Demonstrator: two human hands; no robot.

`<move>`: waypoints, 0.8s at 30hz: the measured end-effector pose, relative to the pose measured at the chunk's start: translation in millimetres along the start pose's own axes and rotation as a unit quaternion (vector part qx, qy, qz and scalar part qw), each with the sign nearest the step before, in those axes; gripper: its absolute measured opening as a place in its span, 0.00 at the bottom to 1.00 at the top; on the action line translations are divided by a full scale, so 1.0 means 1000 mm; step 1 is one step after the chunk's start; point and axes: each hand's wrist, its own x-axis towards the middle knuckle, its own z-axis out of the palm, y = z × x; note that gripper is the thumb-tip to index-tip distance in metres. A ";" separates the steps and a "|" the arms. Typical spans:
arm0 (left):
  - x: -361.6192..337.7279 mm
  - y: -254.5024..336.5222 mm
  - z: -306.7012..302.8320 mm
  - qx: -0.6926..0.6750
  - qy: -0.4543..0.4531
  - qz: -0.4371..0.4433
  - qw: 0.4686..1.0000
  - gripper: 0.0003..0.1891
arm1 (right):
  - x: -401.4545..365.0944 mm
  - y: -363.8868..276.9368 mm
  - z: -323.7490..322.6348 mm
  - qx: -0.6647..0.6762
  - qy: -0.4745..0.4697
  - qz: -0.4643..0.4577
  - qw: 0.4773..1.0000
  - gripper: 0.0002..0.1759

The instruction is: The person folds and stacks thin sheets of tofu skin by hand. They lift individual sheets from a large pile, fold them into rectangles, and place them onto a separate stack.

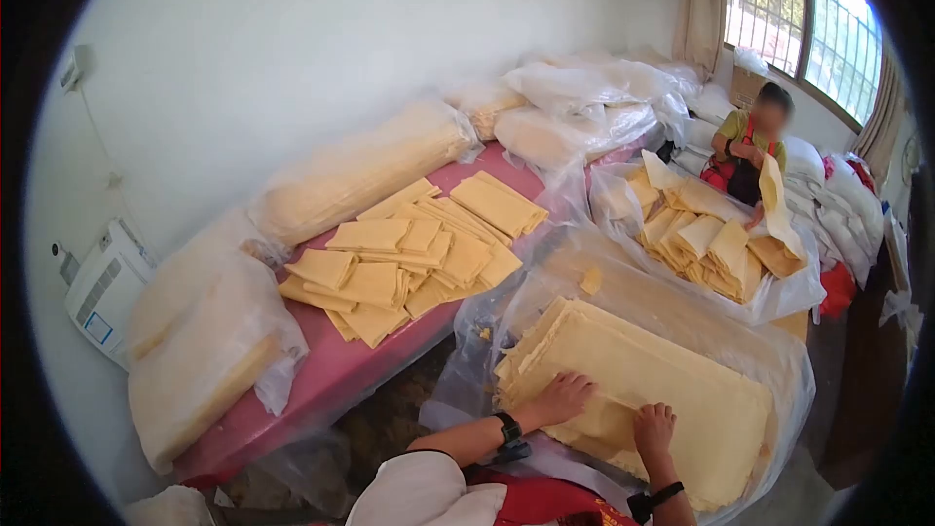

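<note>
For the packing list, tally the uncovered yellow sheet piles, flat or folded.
Flat stack: 1
Folded piles: 2, one on the pink surface, one in open plastic
Total: 3

Matt yellow sheets (672, 370), rough-edged

my left forearm (463, 439) extends toward 2 o'clock; my right forearm (664, 477) extends between 11 and 12 o'clock. my left hand (560, 399) is bare, back upward, fingers bent. my right hand (654, 429) is set apart from it at 4 o'clock, also bare, back upward, fingers curled. neither palm is visible.
</note>
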 end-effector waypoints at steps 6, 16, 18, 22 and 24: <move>0.034 -0.038 -0.023 -0.190 -0.195 -0.086 0.958 0.15 | 0.028 -0.005 -0.061 0.029 0.002 -0.047 0.998 0.17; 0.107 -0.172 -0.153 -0.277 0.389 -0.347 0.807 0.12 | 0.008 0.016 -0.096 0.196 0.107 0.016 0.975 0.18; 0.111 -0.180 -0.143 -0.474 0.489 -0.324 0.656 0.11 | -0.006 0.016 -0.087 0.198 0.083 0.032 0.976 0.18; 0.048 -0.163 -0.041 -0.364 0.237 -0.305 0.847 0.11 | -0.031 0.011 -0.063 0.207 0.016 0.051 0.977 0.21; 0.013 -0.109 -0.030 -0.357 0.166 -0.284 0.874 0.12 | -0.038 0.012 -0.063 0.210 -0.008 0.052 0.976 0.25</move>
